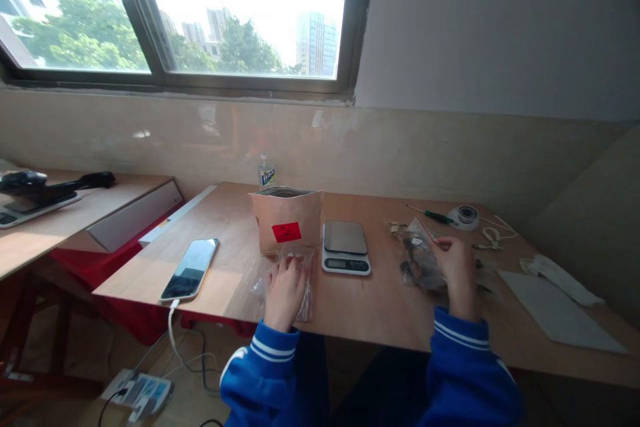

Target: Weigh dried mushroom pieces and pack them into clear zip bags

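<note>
My left hand (286, 288) lies with its fingers apart on clear plastic bags (306, 300) near the table's front edge. Just behind it stands an open brown paper pouch (291, 215) with a red label. At the right, my right hand (454, 265) pinches the upper edge of a clear zip bag (425, 240) and holds it partly raised. Dark pieces (417, 270) show in or under that bag; I cannot tell which. Between my hands sits a white kitchen scale (346, 248) with a bare metal plate.
A phone (191, 270) on a white cable lies at the left. Behind the pouch stands a pump bottle (267, 172). A green screwdriver (439, 217), a round white camera (466, 216), a white sheet (557, 310) and a cloth (563, 278) occupy the right side.
</note>
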Demonstrator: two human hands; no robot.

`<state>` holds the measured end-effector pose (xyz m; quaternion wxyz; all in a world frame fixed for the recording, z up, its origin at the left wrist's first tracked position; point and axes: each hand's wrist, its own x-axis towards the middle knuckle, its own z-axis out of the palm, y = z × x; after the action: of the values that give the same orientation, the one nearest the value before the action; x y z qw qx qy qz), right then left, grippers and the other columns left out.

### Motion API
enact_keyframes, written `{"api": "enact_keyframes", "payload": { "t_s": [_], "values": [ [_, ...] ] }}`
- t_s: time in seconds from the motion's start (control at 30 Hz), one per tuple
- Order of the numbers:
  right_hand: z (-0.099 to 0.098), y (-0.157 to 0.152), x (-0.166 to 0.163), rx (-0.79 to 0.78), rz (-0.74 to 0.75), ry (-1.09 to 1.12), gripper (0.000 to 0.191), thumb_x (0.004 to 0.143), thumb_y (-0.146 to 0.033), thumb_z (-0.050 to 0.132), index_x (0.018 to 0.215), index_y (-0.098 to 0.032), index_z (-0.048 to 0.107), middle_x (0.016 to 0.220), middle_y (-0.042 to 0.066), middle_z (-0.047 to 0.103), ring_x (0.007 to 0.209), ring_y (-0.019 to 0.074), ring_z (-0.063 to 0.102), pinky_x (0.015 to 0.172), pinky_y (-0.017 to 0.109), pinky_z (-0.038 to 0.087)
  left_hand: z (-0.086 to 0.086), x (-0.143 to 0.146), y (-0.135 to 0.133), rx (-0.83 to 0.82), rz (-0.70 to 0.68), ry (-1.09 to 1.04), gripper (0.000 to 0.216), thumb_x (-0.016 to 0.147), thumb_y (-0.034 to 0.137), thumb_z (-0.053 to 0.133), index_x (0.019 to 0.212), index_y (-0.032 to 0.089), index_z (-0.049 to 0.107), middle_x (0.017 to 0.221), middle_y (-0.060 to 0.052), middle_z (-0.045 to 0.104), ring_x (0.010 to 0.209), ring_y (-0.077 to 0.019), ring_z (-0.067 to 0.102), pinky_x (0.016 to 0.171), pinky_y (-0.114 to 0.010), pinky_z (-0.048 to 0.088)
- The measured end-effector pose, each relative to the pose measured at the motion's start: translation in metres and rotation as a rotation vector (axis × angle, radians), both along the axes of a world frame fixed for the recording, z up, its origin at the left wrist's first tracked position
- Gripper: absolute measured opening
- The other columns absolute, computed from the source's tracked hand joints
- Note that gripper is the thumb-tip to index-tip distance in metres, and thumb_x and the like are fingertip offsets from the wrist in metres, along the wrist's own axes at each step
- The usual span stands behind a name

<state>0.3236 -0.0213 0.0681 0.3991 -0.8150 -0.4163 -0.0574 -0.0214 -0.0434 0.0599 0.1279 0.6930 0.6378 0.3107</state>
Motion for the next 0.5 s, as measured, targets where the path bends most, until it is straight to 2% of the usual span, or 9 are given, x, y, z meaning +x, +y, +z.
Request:
{"api": "enact_keyframes", "payload": {
  "t_s": [0.07, 0.13, 0.2, 0.27, 0.33, 0.43, 0.5],
  "values": [
    [0.014, -0.018, -0.03, 0.143, 0.106, 0.161, 0.05, 0.068, -0.061, 0.059, 0.074, -0.012, 0.068, 0.067, 0.014, 0.066, 0.063, 0.0255, 0.06, 0.06, 0.036, 0.045, 0.019, 0.017, -0.004, -0.054, -0.221, -0.302, 0.03, 0.09, 0.035, 0.035, 0.09, 0.019, 0.061, 0.09, -0.007, 0.063, 0.081, -0.0197, 0.058, 0.076, -0.033, 0.044],
    [0.024, -0.036, -0.07, 0.233, 0.191, 0.305, 0.052, 0.067, -0.062, 0.06, 0.08, -0.013, 0.068, 0.073, 0.013, 0.068, 0.066, 0.0246, 0.062, 0.062, 0.035, 0.047, 0.034, 0.037, -0.01, -0.185, -0.481, -0.576, 0.032, 0.09, 0.042, 0.035, 0.079, 0.019, 0.055, 0.07, -0.002, 0.057, 0.064, -0.014, 0.053, 0.062, -0.026, 0.042],
    [0.029, -0.052, -0.111, 0.267, 0.345, 0.467, 0.05, 0.07, -0.061, 0.059, 0.082, -0.014, 0.068, 0.078, 0.013, 0.07, 0.069, 0.0239, 0.063, 0.064, 0.034, 0.049, 0.04, 0.055, -0.018, -0.285, -0.625, -0.754, 0.033, 0.09, 0.046, 0.036, 0.077, 0.019, 0.051, 0.064, 0.002, 0.05, 0.054, -0.0097, 0.045, 0.054, -0.022, 0.037],
    [0.029, -0.064, -0.147, 0.253, 0.499, 0.619, 0.045, 0.072, -0.058, 0.06, 0.084, -0.015, 0.069, 0.08, 0.011, 0.071, 0.07, 0.0231, 0.065, 0.063, 0.032, 0.05, 0.036, 0.068, -0.026, -0.311, -0.617, -0.894, 0.033, 0.089, 0.048, 0.038, 0.078, 0.018, 0.049, 0.065, 0.003, 0.047, 0.053, -0.0081, 0.042, 0.053, -0.021, 0.035],
    [0.027, -0.07, -0.171, 0.231, 0.601, 0.724, 0.042, 0.073, -0.055, 0.061, 0.085, -0.016, 0.069, 0.082, 0.01, 0.072, 0.069, 0.0224, 0.065, 0.059, 0.03, 0.051, 0.026, 0.073, -0.032, -0.311, -0.522, -1.019, 0.033, 0.088, 0.051, 0.039, 0.08, 0.019, 0.045, 0.064, 0.005, 0.044, 0.054, -0.0079, 0.041, 0.052, -0.02, 0.034],
    [0.022, -0.073, -0.186, 0.183, 0.694, 0.823, 0.039, 0.071, -0.052, 0.065, 0.082, -0.015, 0.07, 0.078, 0.009, 0.072, 0.067, 0.0216, 0.065, 0.058, 0.03, 0.051, 0.01, 0.072, -0.035, -0.296, -0.381, -1.107, 0.034, 0.086, 0.054, 0.041, 0.081, 0.021, 0.04, 0.064, 0.006, 0.042, 0.055, -0.0082, 0.042, 0.052, -0.02, 0.036],
    [0.02, -0.074, -0.187, 0.156, 0.724, 0.886, 0.036, 0.069, -0.05, 0.068, 0.079, -0.015, 0.071, 0.074, 0.008, 0.072, 0.066, 0.0207, 0.065, 0.059, 0.029, 0.052, 0.003, 0.068, -0.034, -0.266, -0.351, -1.075, 0.034, 0.085, 0.054, 0.044, 0.079, 0.021, 0.039, 0.065, 0.005, 0.043, 0.058, -0.009, 0.044, 0.057, -0.021, 0.039]
  ]
}}
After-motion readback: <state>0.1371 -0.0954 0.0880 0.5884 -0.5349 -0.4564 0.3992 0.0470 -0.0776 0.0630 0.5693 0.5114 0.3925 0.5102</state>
